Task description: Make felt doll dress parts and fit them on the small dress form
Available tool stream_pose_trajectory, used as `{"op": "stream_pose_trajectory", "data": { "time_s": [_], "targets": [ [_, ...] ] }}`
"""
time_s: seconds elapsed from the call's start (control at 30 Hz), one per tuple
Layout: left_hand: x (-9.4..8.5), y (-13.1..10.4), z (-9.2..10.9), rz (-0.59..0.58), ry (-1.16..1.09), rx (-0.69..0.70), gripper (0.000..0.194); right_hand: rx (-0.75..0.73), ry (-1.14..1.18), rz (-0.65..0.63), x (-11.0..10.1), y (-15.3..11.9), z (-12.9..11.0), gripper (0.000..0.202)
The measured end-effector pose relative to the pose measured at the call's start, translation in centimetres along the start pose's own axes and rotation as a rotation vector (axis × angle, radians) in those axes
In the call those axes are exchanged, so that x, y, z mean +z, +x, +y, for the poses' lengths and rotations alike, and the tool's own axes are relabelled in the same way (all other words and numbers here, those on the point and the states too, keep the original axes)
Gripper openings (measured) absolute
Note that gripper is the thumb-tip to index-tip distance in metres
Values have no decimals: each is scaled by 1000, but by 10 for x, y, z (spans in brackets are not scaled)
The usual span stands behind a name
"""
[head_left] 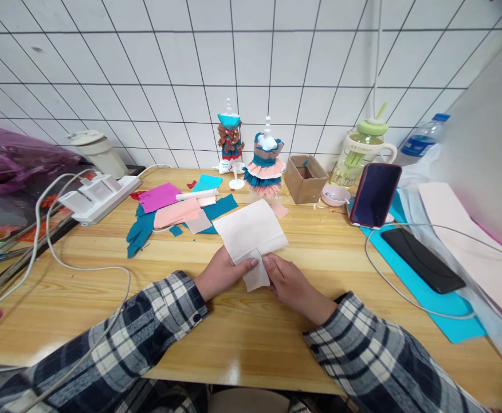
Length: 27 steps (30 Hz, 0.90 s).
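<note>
A pale pinkish-white sheet of paper (253, 229) is held tilted above the front middle of the table. My left hand (222, 272) grips its lower left side, thumb on top. My right hand (289, 280) pinches the lower right part, thumb and fingers closed on it. Between the thumbs a slit or fold line runs into the sheet, and a narrower piece hangs below. Behind the sheet lie pink, magenta and teal paper pieces (177, 213). Two small dress forms stand at the back, one in a blue, brown and red outfit (230, 137), the other in a ruffled teal and pink dress (265, 169).
A small cardboard box (306, 179), a pink dish (336, 195) and a green-lidded jug (360, 152) stand back right. An upright phone (375, 195) and a flat black phone (423, 260) are at right. A power strip (98, 198) with trailing cables lies left.
</note>
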<state>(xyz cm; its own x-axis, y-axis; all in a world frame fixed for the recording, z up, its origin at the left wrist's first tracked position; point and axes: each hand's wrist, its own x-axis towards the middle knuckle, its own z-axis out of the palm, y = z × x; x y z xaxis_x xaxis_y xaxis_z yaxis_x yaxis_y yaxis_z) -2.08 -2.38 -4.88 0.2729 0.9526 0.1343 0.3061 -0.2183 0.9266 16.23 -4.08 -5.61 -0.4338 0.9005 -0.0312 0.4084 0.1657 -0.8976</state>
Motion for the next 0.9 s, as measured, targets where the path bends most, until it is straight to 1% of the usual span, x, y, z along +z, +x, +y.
{"op": "stream_pose_trajectory", "data": {
  "time_s": [0.23,0.33,0.43,0.53,0.73,0.9],
  "targets": [
    [1,0,0,-5,-23,-5,53,2,-30,16,-1,0,-1,41],
    [0,-1,3,1,-91,-4,55,-10,-40,33,-2,0,-2,42],
    [-1,-1,3,84,-194,-24,54,-15,-43,29,-3,0,-3,41],
    [0,0,3,154,-213,-77,56,-18,-37,14,-3,-1,-3,41],
    [1,1,5,135,-154,-74,65,-9,-11,7,-3,-1,-3,42],
    [1,0,4,108,-180,-76,65,0,-11,9,-2,0,-3,42]
  ]
}}
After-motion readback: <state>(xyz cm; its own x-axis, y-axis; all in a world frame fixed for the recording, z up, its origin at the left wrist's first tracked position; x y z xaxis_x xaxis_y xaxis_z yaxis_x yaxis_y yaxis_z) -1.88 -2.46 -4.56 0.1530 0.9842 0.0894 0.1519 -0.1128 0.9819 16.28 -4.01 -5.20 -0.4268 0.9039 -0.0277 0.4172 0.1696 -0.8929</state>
